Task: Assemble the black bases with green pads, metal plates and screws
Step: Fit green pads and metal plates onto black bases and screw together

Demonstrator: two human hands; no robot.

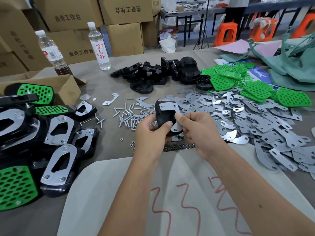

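Observation:
My left hand (150, 133) grips a black base (164, 117) from below, thumb on its near face, over the middle of the table. A metal plate (167, 106) lies on the base's top. My right hand (197, 132) pinches the plate's lower arm at the base's right side. Loose screws (129, 116) lie just left of the base, small nuts (179, 147) under my hands. A heap of metal plates (247, 120) spreads to the right, green pads (255, 86) behind it, bare black bases (158, 74) at the back centre.
Finished bases with plates and green pads (56, 150) are piled at the left beside a cardboard box (64, 89). Two bottles (98, 46) stand at the back left before stacked cartons. Green cloth (289, 65) lies far right. A marked white sack (170, 193) covers the near edge.

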